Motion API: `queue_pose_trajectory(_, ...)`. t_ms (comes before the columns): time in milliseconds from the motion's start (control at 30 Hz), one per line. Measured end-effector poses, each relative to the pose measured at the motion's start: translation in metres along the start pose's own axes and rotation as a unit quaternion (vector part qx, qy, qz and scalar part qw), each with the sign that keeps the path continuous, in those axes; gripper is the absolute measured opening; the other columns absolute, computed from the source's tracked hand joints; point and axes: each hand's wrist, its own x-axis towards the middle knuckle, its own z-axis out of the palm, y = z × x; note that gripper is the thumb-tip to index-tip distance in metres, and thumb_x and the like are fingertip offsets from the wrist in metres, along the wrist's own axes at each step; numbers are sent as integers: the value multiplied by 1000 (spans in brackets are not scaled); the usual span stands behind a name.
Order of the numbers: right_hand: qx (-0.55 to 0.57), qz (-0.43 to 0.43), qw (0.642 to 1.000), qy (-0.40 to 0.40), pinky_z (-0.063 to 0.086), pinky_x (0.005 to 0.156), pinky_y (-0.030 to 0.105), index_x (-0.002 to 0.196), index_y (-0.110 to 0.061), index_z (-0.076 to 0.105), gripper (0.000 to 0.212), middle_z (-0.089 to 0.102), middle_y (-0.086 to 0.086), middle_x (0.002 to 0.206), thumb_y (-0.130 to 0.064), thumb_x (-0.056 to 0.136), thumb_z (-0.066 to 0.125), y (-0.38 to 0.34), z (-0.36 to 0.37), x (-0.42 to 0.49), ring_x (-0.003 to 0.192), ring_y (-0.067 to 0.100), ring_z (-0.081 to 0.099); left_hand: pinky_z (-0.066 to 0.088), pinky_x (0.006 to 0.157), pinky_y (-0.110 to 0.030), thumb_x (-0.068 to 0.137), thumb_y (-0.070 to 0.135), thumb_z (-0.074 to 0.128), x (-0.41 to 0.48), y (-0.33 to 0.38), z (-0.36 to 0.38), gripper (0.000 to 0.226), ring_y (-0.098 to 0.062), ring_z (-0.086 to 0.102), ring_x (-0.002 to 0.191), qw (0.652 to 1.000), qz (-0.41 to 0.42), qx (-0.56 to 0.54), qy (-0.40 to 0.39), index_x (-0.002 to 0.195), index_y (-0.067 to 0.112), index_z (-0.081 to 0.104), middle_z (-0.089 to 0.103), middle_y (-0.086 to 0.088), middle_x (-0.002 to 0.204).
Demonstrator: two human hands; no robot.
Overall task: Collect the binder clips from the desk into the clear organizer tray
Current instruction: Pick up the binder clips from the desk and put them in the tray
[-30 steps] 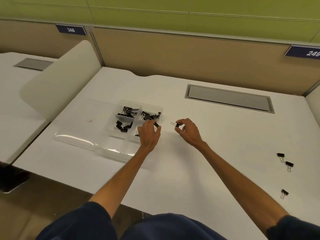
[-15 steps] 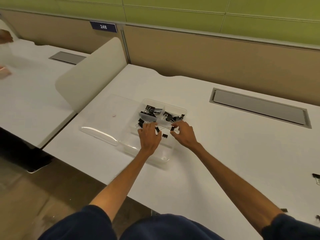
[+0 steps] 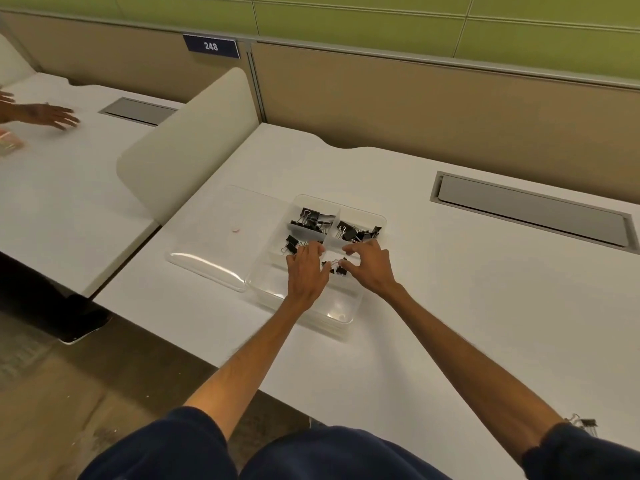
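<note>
Binder clip (image 3: 583, 422) lies well right of the tray (image 3: 346, 320), nearest my right hand (image 3: 370, 268) (fingers apart; left hand (image 3: 306, 271), cannot tell).

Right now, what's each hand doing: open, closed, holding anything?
Left hand: fingers curled over the organizer tray; cannot tell whether it holds anything.
Right hand: open, fingers spread beside loose binder clips.

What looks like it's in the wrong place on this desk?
One binder clip lies alone near the front edge of the desk, beside the right sleeve, while the other clips sit in the clear organizer tray.
</note>
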Motion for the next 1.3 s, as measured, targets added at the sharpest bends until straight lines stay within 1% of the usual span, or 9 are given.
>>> queue_pose_trajectory(100, 2, -2, 1000, 0, 34, 87, 38, 117, -25, 67, 33, 69, -10, 111, -41, 88, 65, 3, 0, -2, 115, 17, 46, 32, 81, -32, 88, 19, 61, 0, 0, 1, 18, -18, 54, 94, 1000, -2, -5, 5, 104, 16, 52, 59, 2, 98)
queue_pose_trajectory(200, 16, -1, 1000, 16, 40, 88, 40, 117, -23, 67, 30, 70, -8, 111, -33, 90, 64, 8, -1, -6, 114, 19, 49, 36, 80, -35, 88, 15, 58, 1, 1, 5, 15, -19, 55, 93, 1000, 8, 8, 15, 103, 16, 52, 58, 2, 97)
queue_pose_trajectory(300, 35, -5, 999, 40, 45, 88, 39, 118, -19, 66, 29, 69, -5, 108, -28, 90, 63, 12, -4, -13, 111, 18, 49, 38, 81, -36, 88, 13, 55, 3, 7, 9, 14, -19, 55, 93, 1000, 5, 5, 15, 101, 17, 52, 58, 2, 96)
queue_pose_trajectory(500, 80, 1, 991, 111, 44, 88, 32, 114, -19, 64, 23, 66, -6, 109, -17, 93, 55, 23, -20, -31, 108, 14, 48, 37, 83, -39, 89, 7, 50, 2, 33, 20, 16, -19, 56, 92, 999, 27, -5, 25, 102, 17, 55, 60, 2, 96)
queue_pose_trajectory(767, 77, 62, 983, 157, 44, 85, 30, 109, -18, 64, 19, 65, -7, 109, -15, 95, 52, 55, -53, -62, 100, 13, 52, 36, 83, -39, 89, 13, 51, -4, 80, 46, 15, -20, 54, 100, 997, 71, -33, -3, 103, 17, 56, 61, 2, 103)
queue_pose_trajectory(933, 67, 101, 978, 171, 43, 84, 28, 110, -19, 63, 19, 65, -7, 110, -17, 96, 51, 81, -75, -89, 100, 12, 52, 37, 84, -39, 85, 16, 57, -10, 118, 67, 17, -20, 49, 108, 990, 139, 8, -4, 102, 18, 56, 59, 4, 103)
queue_pose_trajectory(1033, 66, 123, 973, 184, 44, 85, 29, 111, -21, 63, 19, 64, -8, 110, -20, 96, 51, 98, -89, -107, 99, 10, 51, 34, 83, -38, 85, 17, 57, -17, 137, 81, 18, -19, 48, 107, 985, 173, 7, -21, 103, 18, 56, 59, 6, 103)
queue_pose_trajectory(1133, 60, 144, 968, 198, 43, 85, 30, 111, -22, 63, 19, 64, -9, 110, -22, 96, 50, 116, -104, -128, 100, 10, 51, 33, 83, -37, 86, 16, 56, -26, 154, 95, 17, -19, 48, 107, 982, 185, -10, -43, 102, 19, 56, 59, 6, 103)
queue_pose_trajectory(1300, 52, 184, 956, 222, 42, 85, 30, 111, -22, 63, 19, 64, -8, 110, -22, 96, 50, 148, -131, -165, 100, 12, 51, 36, 80, -37, 87, 17, 54, -42, 186, 118, 13, -20, 50, 103, 973, 214, -14, -80, 100, 20, 57, 60, 7, 101)
